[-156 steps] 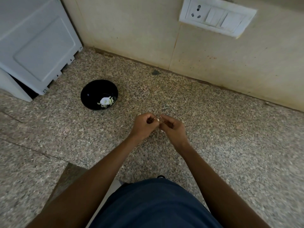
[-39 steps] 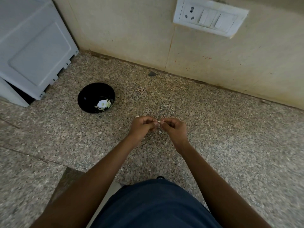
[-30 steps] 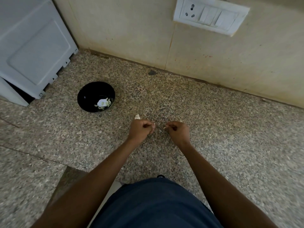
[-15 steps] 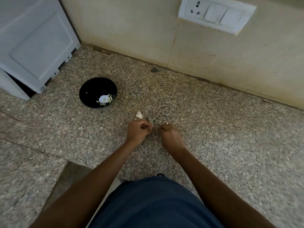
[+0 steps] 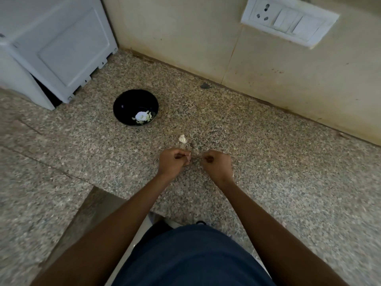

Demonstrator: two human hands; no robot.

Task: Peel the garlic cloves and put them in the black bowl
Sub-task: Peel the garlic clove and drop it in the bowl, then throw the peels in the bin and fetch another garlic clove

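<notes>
Overhead, looking down at a speckled granite desk point(image 5: 268, 182), rough-grained in grey, tan and black, with a darker seam running across its left part. Black bowl point(image 5: 132, 104), round, glossy, sits upright on the desk, left of and beyond the hands, well apart from them. Peeled garlic point(image 5: 142, 116), pale and smooth, lies in a small heap at the bowl's near-right inner side; the way single cloves point is too small to tell. Left hand point(image 5: 172, 163) has fingers curled in, thumb and fingertips pinching a small pale bit, likely a garlic clove point(image 5: 188, 154); its long axis cannot be made out. Right hand point(image 5: 216, 164) is also curled into a loose fist close beside the left, not touching it; whether it grips anything cannot be told. White crumpled scrap of garlic skin point(image 5: 182, 138), papery, lies on the desk just beyond the hands. Cream wall point(image 5: 185, 38) at the back, smooth, stained. White plastic switch plate point(image 5: 288, 19) with socket is mounted on it. Pale grey appliance point(image 5: 51, 44), boxy, flat-panelled, stands at far left.
</notes>
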